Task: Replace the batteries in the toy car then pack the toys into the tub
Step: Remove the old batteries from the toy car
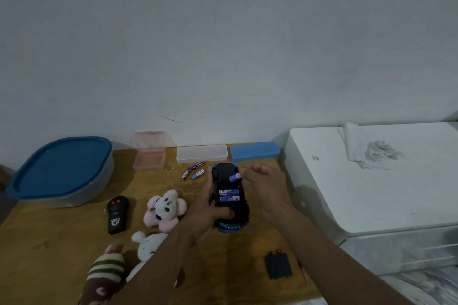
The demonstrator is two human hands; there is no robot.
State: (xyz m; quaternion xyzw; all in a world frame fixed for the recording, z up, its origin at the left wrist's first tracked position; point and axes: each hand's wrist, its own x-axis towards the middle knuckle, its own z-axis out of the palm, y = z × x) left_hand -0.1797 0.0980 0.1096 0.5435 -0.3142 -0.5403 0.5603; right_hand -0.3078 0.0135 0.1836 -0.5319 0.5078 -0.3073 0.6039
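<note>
A blue toy car (pixel 224 174) lies upside down on the wooden table, its battery bay open with two blue batteries (pixel 229 195) inside. My left hand (pixel 210 208) grips the car's side and front end. My right hand (pixel 264 181) pinches a blue and white battery (pixel 235 177) above the car's underside. Two loose batteries (pixel 194 171) lie left of the car. The black battery cover (pixel 278 264) rests near the front right of the table. The tub (pixel 62 176), grey with a blue lid on, stands at the far left.
A black remote (pixel 118 214), a pink flower plush (pixel 164 207), a white bunny plush (pixel 148 245) and a striped plush (pixel 105 275) lie on the table (pixel 49 255). A pink box (pixel 149 153), a clear case (pixel 202 153) and a blue case (pixel 254 151) line the wall. A white appliance (pixel 371 181) stands right.
</note>
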